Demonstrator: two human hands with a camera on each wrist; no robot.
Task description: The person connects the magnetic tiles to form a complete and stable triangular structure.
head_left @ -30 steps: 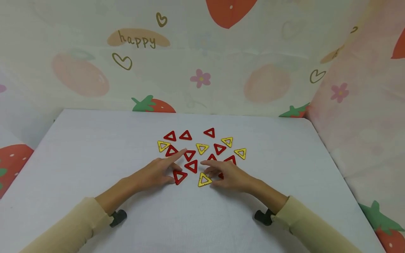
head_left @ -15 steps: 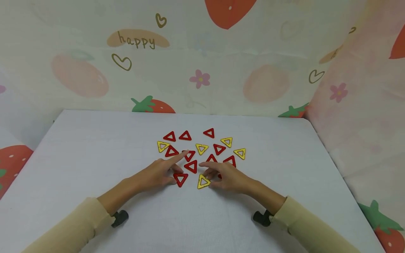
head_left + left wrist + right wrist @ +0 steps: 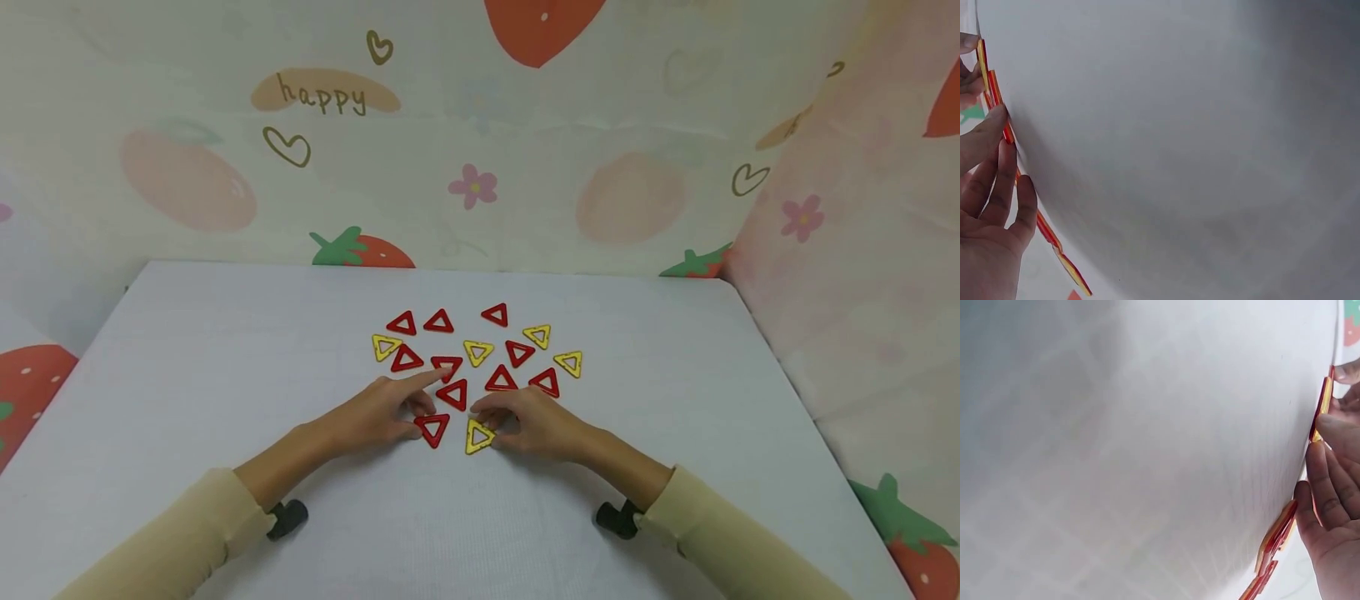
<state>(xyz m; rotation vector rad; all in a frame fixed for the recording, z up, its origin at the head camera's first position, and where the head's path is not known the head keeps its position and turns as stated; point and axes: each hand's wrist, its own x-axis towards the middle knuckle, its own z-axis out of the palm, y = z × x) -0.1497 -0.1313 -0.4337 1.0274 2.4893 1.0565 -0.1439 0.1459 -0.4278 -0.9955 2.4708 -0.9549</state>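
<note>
- Left hand grasping: thumb and fingers pinch the red triangle by its left corner, while the index finger stretches out over a loose red piece. Touching it? Can't tell from here.
- Right hand has its grip too, thumb and fingertips on the right corner of the yellow triangle.
- And what a slim gap between those two triangles, side by side on the near fringe of the spread! Flat or slightly lifted, the pictures don't settle it.
- Now the room: the bench runs white and wide outside both hands and back towards the sleeves.
- Tighter ahead! Loose triangles crowd just beyond the fingers, an outer yellow piece over on the right.
- The far edge, against the strawberry backdrop, lies beyond the back red piece.
- Over to the left wrist: pieces seen edge-on, finger undersides showing, which the head view hides.
- Right wrist: red and yellow edges overlap there, and only the head view shows the gap.
</note>
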